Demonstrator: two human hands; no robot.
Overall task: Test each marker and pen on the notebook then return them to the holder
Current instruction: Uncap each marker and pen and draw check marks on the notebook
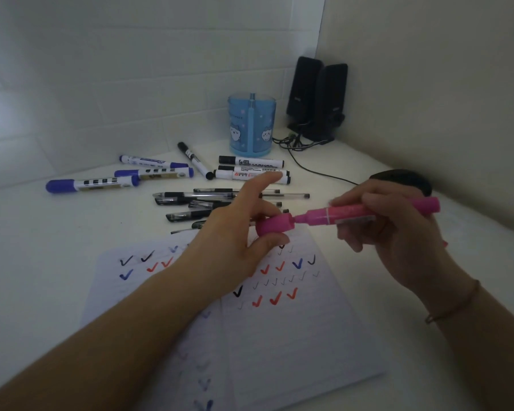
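Note:
My right hand (398,232) grips a pink marker (368,210) by its barrel, held level above the open notebook (279,336). My left hand (235,232) pinches the pink cap (275,225) at the marker's tip, index finger stretched out. The cap sits just at the nib; whether it is on or off I cannot tell. The notebook pages carry several black, red and blue check marks. The blue holder (252,126) with cat pictures stands at the back of the desk.
Blue markers (92,183) lie at the left, black markers (251,170) in front of the holder, several black pens (196,203) behind my left hand. Two black speakers (318,96) with cables fill the corner. A black mouse (404,178) sits behind my right hand.

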